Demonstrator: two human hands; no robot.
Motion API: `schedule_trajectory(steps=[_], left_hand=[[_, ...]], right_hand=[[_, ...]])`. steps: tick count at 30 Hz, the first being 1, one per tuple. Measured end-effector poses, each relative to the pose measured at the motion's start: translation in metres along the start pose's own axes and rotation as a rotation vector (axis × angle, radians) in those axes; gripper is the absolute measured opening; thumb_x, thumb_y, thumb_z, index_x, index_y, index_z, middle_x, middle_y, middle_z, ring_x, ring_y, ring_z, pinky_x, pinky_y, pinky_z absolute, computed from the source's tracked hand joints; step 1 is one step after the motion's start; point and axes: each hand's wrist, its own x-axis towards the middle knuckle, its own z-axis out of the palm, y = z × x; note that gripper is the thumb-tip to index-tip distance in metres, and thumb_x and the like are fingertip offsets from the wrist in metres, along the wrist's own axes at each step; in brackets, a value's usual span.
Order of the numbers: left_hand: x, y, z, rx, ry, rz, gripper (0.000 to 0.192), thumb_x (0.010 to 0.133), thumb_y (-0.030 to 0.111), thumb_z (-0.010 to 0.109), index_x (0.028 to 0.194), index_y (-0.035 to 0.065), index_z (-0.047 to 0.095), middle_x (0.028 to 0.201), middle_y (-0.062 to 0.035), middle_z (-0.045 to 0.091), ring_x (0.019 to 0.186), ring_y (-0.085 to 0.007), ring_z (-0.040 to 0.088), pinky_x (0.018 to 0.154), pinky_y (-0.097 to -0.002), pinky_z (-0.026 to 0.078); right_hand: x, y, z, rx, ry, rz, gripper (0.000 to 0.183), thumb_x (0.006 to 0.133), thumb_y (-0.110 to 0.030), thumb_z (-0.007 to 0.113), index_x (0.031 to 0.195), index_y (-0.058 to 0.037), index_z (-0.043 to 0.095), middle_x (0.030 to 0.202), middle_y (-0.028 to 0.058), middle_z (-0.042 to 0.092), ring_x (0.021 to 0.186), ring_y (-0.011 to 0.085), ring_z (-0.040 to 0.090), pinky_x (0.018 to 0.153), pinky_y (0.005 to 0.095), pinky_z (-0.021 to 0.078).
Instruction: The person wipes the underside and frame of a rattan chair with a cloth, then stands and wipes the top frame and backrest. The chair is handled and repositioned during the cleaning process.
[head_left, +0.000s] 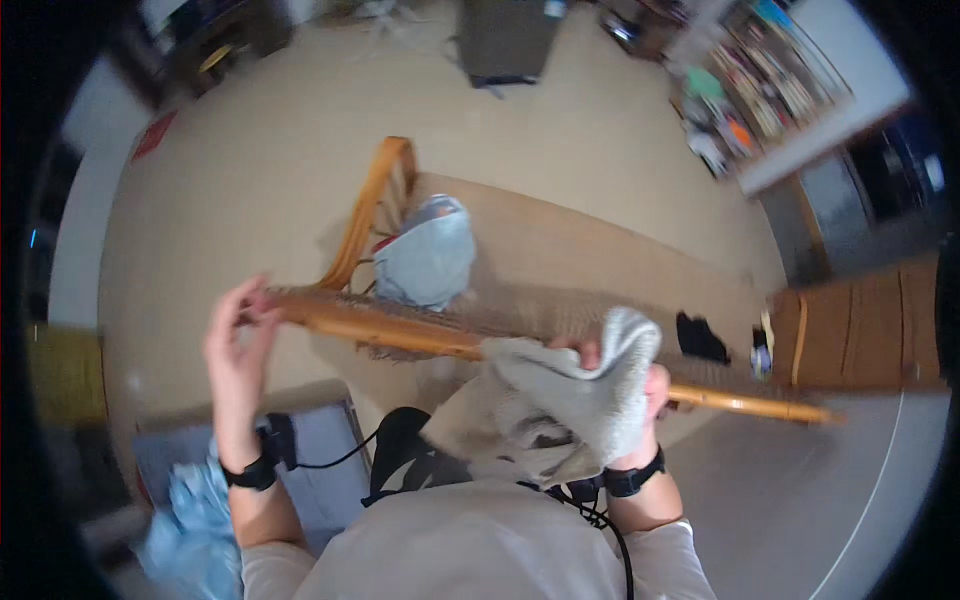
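A wooden bench or sofa with an orange-brown wooden back rail (390, 330) runs across the view in front of me. My left hand (244, 307) is at the rail's left end, its fingers curled about the end; blur hides how firmly they close. On the right part of the rail my right hand (656, 382) holds a pale grey towel-like cloth (559, 390), which drapes over the rail and hangs towards my body. The cloth covers part of that hand. A light blue bag (426, 255) stands on the brown woven seat cover (540, 247), beside the curved wooden armrest (360, 217).
Black cloth (701, 337) lies on the seat's right part. A grey padded surface (322, 457) with a light blue plastic bag (187, 517) is at lower left. A brown wooden cabinet or seat (862, 330) stands right, a dark bin-like box (510, 37) at the far side.
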Motion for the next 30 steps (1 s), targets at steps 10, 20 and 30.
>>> schedule_trajectory(steps=[10,20,30], left_hand=[[0.07,-0.142,-0.018,-0.053,-0.142,-0.089,0.032,0.093,0.013,0.053,0.123,0.0029,0.055,0.111,-0.0073,0.056,0.102,-0.0151,0.051,0.093,-0.0296,0.039],[0.08,-0.14,0.001,-0.247,-0.551,-0.068,0.033,0.097,0.025,0.043,0.11,-0.0009,0.06,0.07,-0.0032,0.057,0.067,-0.0109,0.056,0.065,-0.0259,0.047],[0.08,-0.165,0.004,-0.437,-0.504,-0.053,0.021,0.094,0.012,0.048,0.103,-0.0006,0.062,0.069,-0.0011,0.055,0.063,-0.0081,0.053,0.058,-0.0223,0.044]], right_hand=[[-0.137,-0.048,0.0,-0.972,1.258,-0.771,0.023,0.079,-0.006,0.064,0.101,0.0,0.061,0.087,0.0078,0.062,0.073,0.015,0.06,0.071,0.0264,0.0508],[-0.049,0.042,-0.024,-2.169,1.405,-0.369,0.041,0.072,-0.011,0.066,0.113,-0.0106,0.065,0.099,0.0089,0.058,0.085,0.026,0.061,0.07,0.0362,0.0518],[0.035,0.183,0.053,-1.858,0.921,-0.374,0.043,0.071,-0.013,0.066,0.114,-0.0073,0.062,0.091,0.0081,0.053,0.075,0.0277,0.06,0.066,0.0372,0.0516]])
